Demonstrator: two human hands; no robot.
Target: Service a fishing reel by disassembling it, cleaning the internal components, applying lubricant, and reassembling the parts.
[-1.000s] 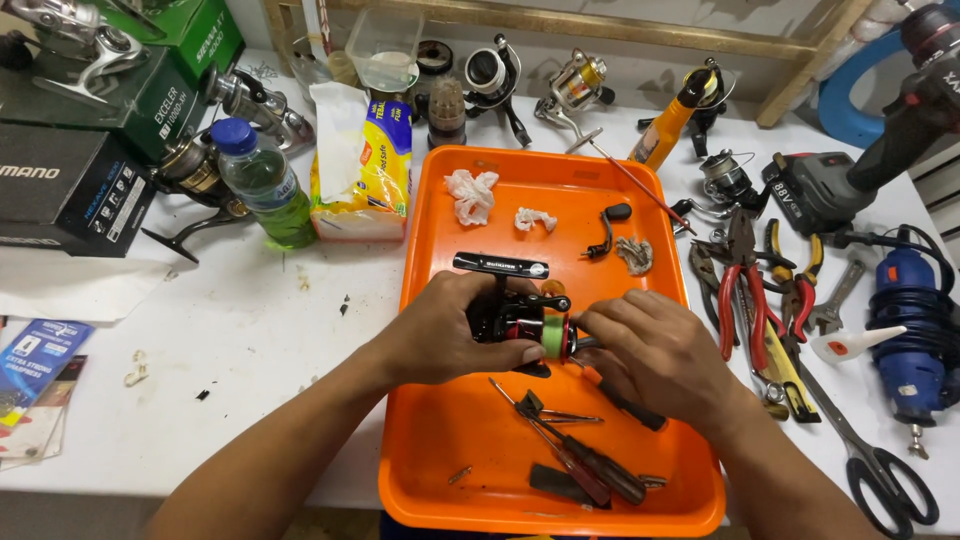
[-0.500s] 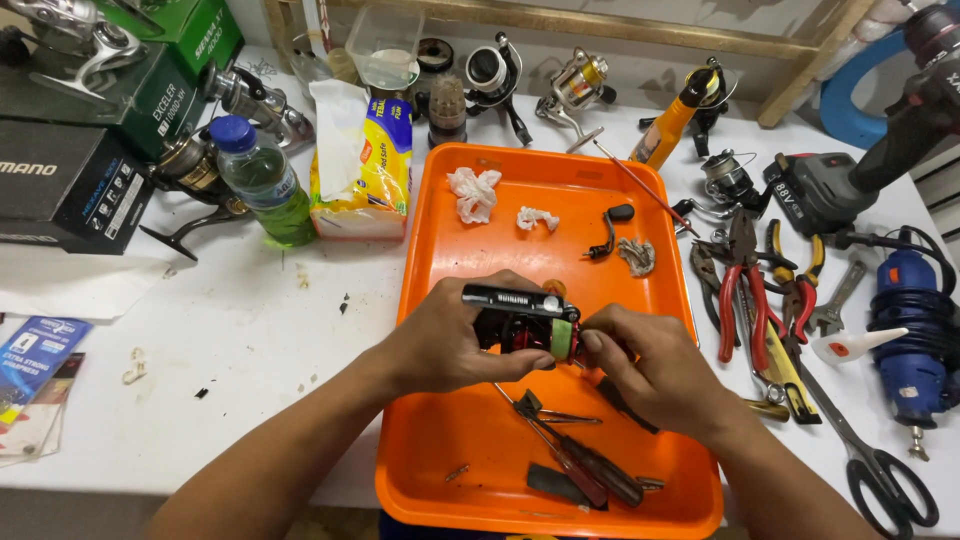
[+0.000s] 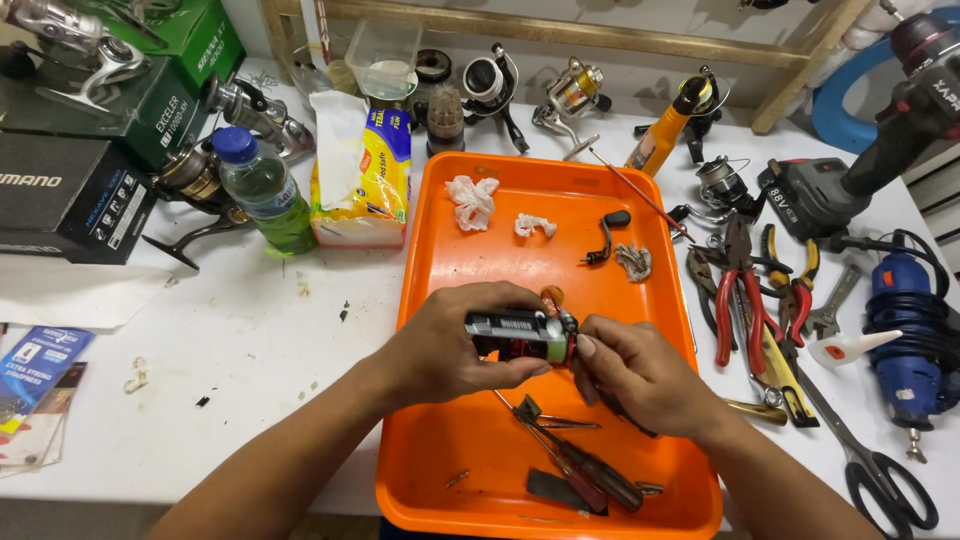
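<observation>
Over the middle of an orange tray (image 3: 440, 250), my left hand (image 3: 450, 345) grips a small fishing reel body (image 3: 515, 333), black and silver with a green end. My right hand (image 3: 640, 375) pinches that green end with thumb and fingers and also holds a dark tool whose tip is hidden under the palm. Below my hands a red-handled screwdriver (image 3: 575, 470) and dark small parts lie in the tray. Crumpled tissue bits (image 3: 472, 198), a black crank handle (image 3: 605, 238) and a small metal part (image 3: 635, 262) lie in the far half.
Pliers (image 3: 740, 290), cutters, a wrench and scissors (image 3: 880, 475) lie right of the tray, beside a blue rotary tool (image 3: 905, 320) and a cordless drill (image 3: 880, 130). To the left stand a green bottle (image 3: 262, 195), a tissue pack (image 3: 365, 175) and boxes. Several spinning reels line the back.
I have raised the reel body a little and turned it so its long side faces up. My right-hand fingers have closed on its green end.
</observation>
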